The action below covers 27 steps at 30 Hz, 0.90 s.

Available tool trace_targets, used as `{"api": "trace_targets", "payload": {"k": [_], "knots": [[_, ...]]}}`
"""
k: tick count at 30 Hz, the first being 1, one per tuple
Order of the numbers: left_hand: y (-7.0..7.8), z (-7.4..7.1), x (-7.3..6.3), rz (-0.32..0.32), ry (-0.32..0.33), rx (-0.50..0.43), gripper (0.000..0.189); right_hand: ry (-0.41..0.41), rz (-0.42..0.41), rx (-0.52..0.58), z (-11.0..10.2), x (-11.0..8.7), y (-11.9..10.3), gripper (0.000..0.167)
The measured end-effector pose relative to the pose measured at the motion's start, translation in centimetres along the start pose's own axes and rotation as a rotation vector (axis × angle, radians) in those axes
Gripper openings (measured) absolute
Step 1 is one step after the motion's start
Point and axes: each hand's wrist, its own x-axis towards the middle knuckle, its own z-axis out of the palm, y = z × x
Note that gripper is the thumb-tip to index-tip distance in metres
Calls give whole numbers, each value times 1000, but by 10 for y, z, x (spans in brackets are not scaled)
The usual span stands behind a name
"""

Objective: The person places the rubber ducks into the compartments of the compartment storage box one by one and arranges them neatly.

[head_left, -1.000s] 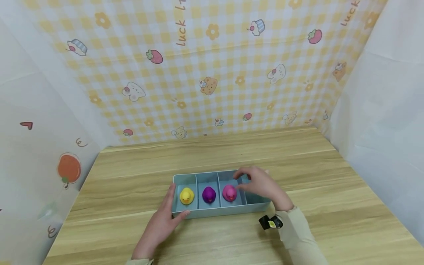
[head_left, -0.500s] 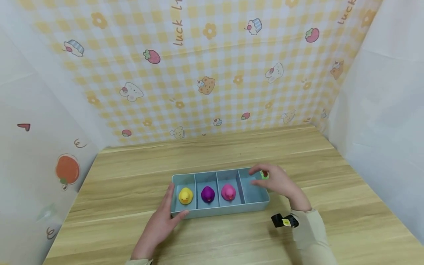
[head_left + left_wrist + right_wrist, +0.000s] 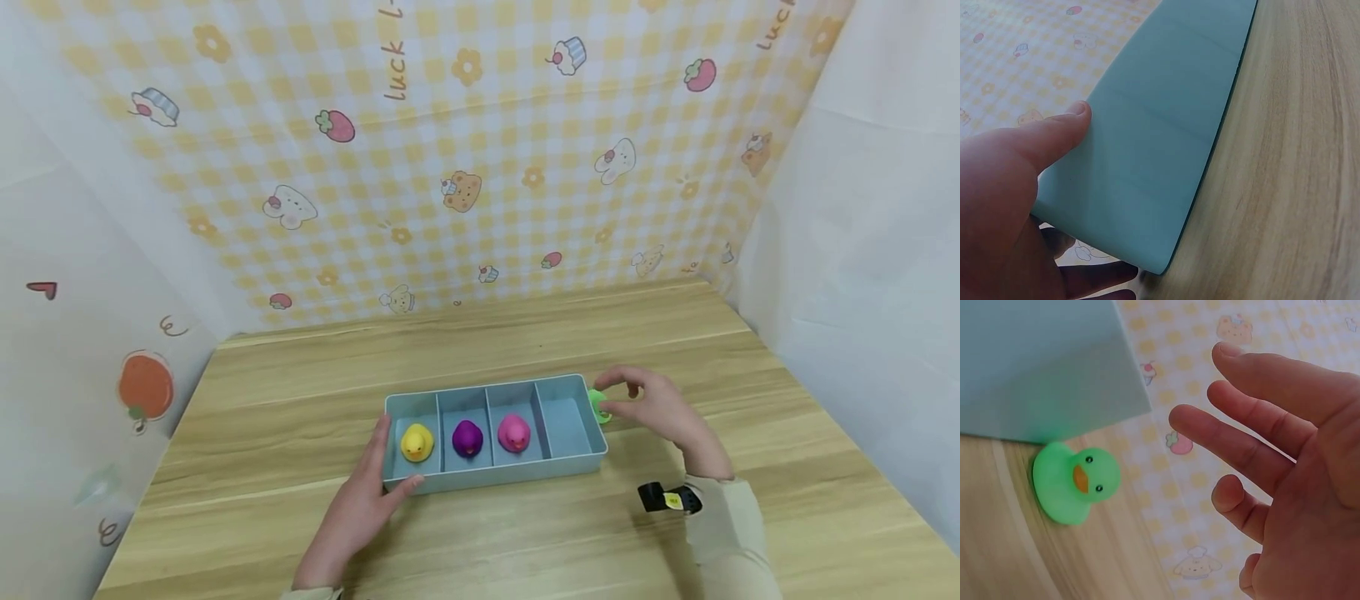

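Observation:
A long blue-grey divided box (image 3: pixel 517 477) stands on the table. Its compartments hold a yellow rubber duck (image 3: pixel 417 442), a purple rubber duck (image 3: pixel 467 438) and a pink rubber duck (image 3: pixel 514 433); the rightmost compartment has nothing in it. My left hand (image 3: pixel 360 492) holds the box's near left corner, thumb at the front rim and fingers along the end wall. Outside the right end wall a green rubber duck (image 3: pixel 1072 484) sits on the table, partly covered in the head view. Over it my right hand (image 3: pixel 660 408) hovers, thumb and fingers apart, apart from the duck in the right wrist view.
The wooden table (image 3: pixel 315 362) runs back to a yellow checked cloth (image 3: pixel 495 217) hung behind it. White sheets (image 3: pixel 877 250) flank both sides. A black wrist camera (image 3: pixel 670 497) is strapped to the right sleeve.
My right hand has moved rightward from above the box to beyond its right end. The green duck has come into view beside the box. My left hand keeps its place at the corner.

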Motion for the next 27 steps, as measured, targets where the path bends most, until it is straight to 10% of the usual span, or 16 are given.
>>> {"api": "trace_targets", "payload": {"k": [27], "knots": [[0, -1, -2, -10, -3, -4, 96, -20, 125, 39, 15, 8, 46, 39]]}}
